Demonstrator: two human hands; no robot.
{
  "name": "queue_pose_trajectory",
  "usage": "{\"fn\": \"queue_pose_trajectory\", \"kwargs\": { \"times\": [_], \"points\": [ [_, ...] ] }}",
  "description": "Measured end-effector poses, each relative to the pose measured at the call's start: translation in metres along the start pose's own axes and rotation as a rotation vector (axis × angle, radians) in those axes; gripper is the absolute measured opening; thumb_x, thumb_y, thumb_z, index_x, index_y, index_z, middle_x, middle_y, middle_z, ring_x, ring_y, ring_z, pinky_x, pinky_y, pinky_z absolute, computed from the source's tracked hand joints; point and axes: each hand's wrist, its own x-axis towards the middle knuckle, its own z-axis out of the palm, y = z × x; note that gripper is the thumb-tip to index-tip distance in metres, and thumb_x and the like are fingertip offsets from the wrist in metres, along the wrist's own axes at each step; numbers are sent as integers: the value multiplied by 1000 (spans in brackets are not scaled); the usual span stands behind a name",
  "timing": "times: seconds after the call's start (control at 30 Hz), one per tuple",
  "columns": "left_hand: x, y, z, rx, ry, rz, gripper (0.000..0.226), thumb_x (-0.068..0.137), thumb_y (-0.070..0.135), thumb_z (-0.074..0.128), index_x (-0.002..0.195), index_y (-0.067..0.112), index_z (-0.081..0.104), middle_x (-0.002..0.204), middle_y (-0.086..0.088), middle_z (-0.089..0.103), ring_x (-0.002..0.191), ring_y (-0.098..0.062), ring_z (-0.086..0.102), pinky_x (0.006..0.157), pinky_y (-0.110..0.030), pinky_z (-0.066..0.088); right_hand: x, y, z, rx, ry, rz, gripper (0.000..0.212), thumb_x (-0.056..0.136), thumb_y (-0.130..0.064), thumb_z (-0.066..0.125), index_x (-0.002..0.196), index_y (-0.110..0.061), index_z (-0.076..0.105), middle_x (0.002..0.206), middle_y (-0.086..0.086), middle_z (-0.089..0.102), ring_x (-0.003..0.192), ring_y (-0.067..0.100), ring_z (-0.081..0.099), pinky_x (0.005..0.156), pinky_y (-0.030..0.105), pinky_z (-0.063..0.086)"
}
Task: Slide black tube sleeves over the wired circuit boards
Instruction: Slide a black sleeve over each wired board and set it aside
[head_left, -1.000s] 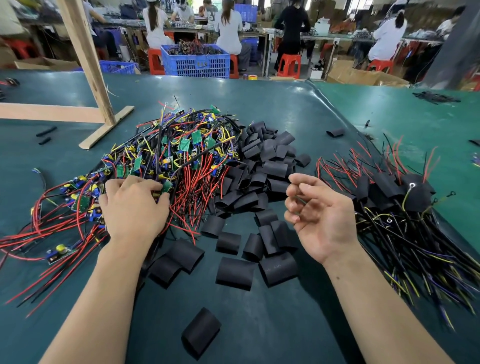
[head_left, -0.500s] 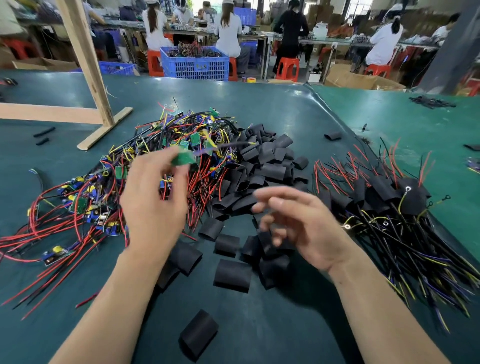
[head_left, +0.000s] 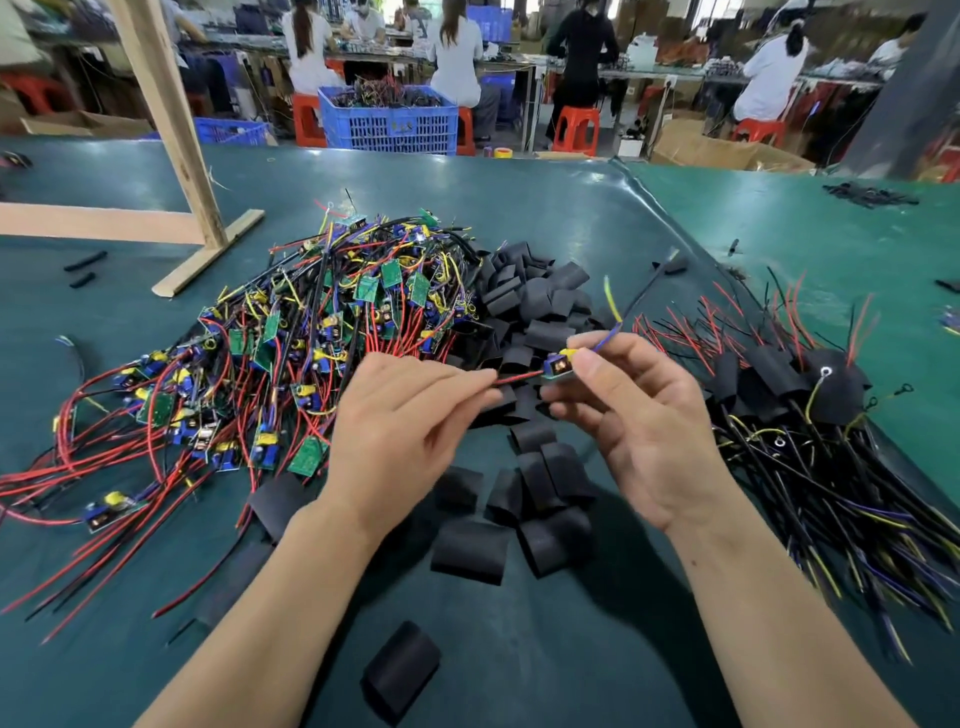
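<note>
Nearest the person, a single black tube sleeve (head_left: 401, 670) lies alone on the green table (head_left: 545, 649). Just beyond it, a loose cluster of flattened sleeves (head_left: 524, 514) lies between the two forearms. Above that cluster both hands meet over the table. The left hand (head_left: 400, 431) has its fingers curled and pinches the red wire (head_left: 514, 378) of one small circuit board (head_left: 560, 367). The right hand (head_left: 639, 415) holds that board between thumb and fingertips, its fingers bent round it, while blue, yellow and black leads rise from the board toward the far right. No sleeve is on this board. To the left spreads a tangled heap of bare wired boards (head_left: 311, 338) with red and black leads fanning toward the near left. To the right lies a pile of sleeved boards (head_left: 810, 395), their wires trailing to the near right. Farther off, behind the hands, sits a larger mound of empty sleeves (head_left: 535, 296). Beyond that a wooden frame (head_left: 171, 130) stands on the far left of the table, and a blue crate (head_left: 389, 117) sits past the table's far edge.
</note>
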Motion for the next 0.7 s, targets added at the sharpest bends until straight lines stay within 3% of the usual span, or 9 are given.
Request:
{"fn": "queue_pose_trajectory", "kwargs": {
  "times": [0.17,0.3,0.4,0.5,0.7],
  "points": [
    [-2,-10,-9,77,9,-310,11,91,23,71,94,14,77,87,4,73,78,-18,67,73,-42,51,6,-10,-14,19,86,-144,14,92,2,53,98,-8,62,80,6,70,68,26,73,63,27,58],
    [-7,-14,-7,93,-172,-628,12,90,24,70,99,17,74,94,7,71,90,-19,63,83,-38,51,8,-16,-24,48,93,-217,19,97,6,45,101,-6,59,85,4,70,81,29,74,74,29,58],
    [-10,-15,-4,123,-344,-568,24,88,30,72,106,16,73,103,3,69,101,-23,56,91,-32,43,9,-13,-25,75,110,-195,22,97,8,42,99,-6,59,83,5,71,80,26,73,74,28,58],
    [-11,-12,0,132,-465,-531,38,86,42,71,116,19,70,112,4,66,108,-22,52,96,-36,42,9,-12,-23,112,119,-151,22,96,7,43,99,-6,61,85,6,72,78,25,73,71,27,58],
    [-12,-13,9,210,-489,-622,33,83,45,73,105,22,77,103,3,64,101,-24,49,89,-43,43,9,-8,-21,139,107,-90,20,93,4,47,100,-5,62,88,7,71,76,26,73,68,27,58]
  ]
}}
